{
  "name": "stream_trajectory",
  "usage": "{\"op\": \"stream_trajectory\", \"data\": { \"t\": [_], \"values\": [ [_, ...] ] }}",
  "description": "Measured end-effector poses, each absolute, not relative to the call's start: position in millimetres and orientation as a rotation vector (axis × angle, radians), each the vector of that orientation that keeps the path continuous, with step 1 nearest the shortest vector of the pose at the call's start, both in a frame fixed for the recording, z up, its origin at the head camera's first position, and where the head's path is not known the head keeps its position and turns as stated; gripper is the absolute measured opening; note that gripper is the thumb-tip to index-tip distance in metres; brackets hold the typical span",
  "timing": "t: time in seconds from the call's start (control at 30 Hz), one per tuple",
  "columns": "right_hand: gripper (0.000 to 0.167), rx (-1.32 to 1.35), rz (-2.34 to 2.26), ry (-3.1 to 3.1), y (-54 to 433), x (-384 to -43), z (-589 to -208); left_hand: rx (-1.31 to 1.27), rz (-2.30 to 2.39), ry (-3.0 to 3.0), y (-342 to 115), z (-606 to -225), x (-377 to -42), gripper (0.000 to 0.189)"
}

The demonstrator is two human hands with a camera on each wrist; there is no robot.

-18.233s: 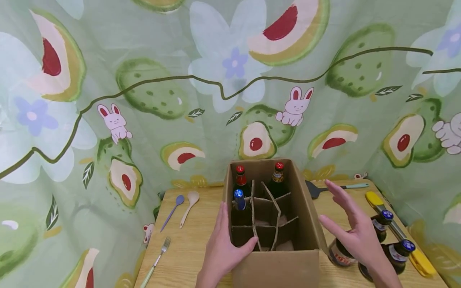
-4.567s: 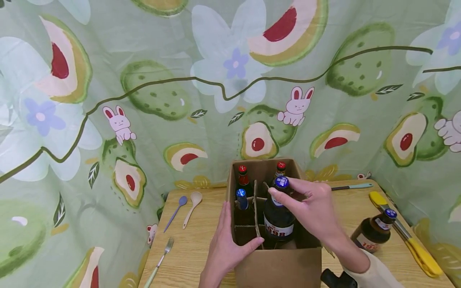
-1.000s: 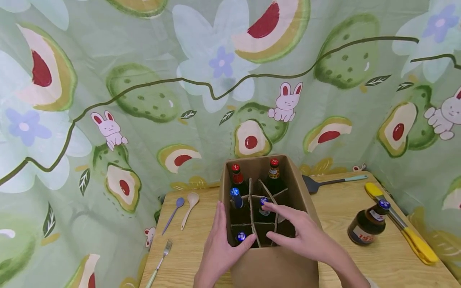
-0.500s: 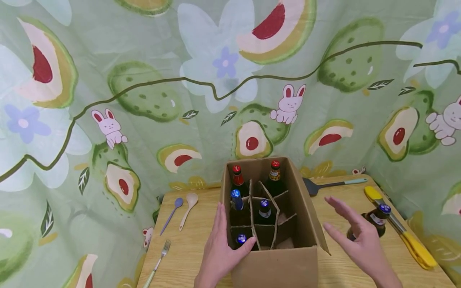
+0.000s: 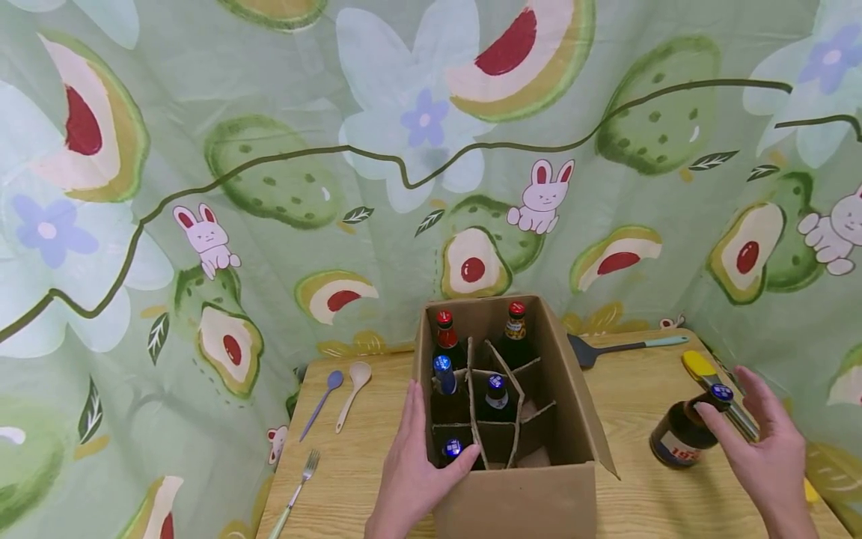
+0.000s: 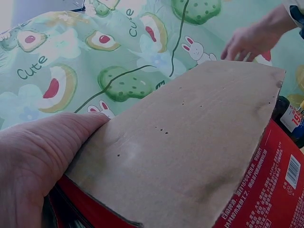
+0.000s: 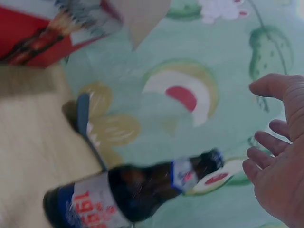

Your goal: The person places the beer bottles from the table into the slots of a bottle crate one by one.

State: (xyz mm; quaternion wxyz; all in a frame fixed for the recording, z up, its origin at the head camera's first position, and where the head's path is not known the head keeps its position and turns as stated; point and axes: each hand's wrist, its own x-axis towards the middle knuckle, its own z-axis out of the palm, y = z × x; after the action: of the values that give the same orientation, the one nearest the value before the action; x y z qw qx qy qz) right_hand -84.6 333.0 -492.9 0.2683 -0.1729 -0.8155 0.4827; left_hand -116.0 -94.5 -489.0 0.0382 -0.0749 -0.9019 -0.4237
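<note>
A divided cardboard box (image 5: 515, 501) stands upright in front of me, several capped bottles in its compartments. My left hand (image 5: 419, 468) holds its near left corner, thumb over the rim and fingers along the outside wall. To the right, a brown beer bottle (image 5: 680, 434) with a blue cap stands on the table. My right hand (image 5: 768, 449) is beside its neck, fingers spread, thumb overlapping the neck in the head view. The right wrist view shows a gap between the hand and the bottle (image 7: 137, 190). Within the box, a blue-capped bottle (image 5: 497, 397) sits in the middle compartment.
A dark spatula (image 5: 592, 350) lies behind the box on the right. Tongs with yellow ends (image 5: 700, 364) lie beyond the standing bottle. Left of the box are a blue spoon (image 5: 326, 393), a beige ladle (image 5: 357, 382) and a fork (image 5: 306, 475). A printed cloth hangs behind.
Two of three blue-capped bottles from the table at right now sit in the box. In the last second my right hand left the box and moved right to the remaining bottle. My left hand stayed.
</note>
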Motion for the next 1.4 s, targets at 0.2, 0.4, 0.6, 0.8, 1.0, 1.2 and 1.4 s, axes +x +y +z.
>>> {"op": "stream_trajectory", "data": {
  "t": [0.2, 0.4, 0.6, 0.8, 1.0, 1.2, 1.4],
  "values": [
    [0.086, -0.505, 1.299, -2.375, 350, -90, -517, -0.234, -1.296, -2.756, -94, -490, -116, 0.121],
    [0.078, -0.717, 1.397, -2.266, 354, -99, -526, -0.225, -1.304, -2.763, -94, -490, -116, 0.123],
    [0.074, -0.827, 1.408, -2.233, 361, -107, -532, -0.214, -1.305, -2.777, -94, -490, -115, 0.123],
    [0.067, -0.773, 1.468, -2.159, 366, -113, -539, -0.206, -1.304, -2.784, -94, -491, -114, 0.121],
    [0.065, -0.877, 1.529, -1.997, 363, -117, -543, -0.216, -1.294, -2.787, -94, -492, -114, 0.121],
    [0.057, -0.804, 1.476, -1.857, 351, -121, -546, -0.217, -1.297, -2.787, -94, -490, -115, 0.122],
    [0.034, -0.677, 1.223, -1.874, 344, -125, -557, -0.221, -1.305, -2.784, -95, -489, -116, 0.122]
  ]
}}
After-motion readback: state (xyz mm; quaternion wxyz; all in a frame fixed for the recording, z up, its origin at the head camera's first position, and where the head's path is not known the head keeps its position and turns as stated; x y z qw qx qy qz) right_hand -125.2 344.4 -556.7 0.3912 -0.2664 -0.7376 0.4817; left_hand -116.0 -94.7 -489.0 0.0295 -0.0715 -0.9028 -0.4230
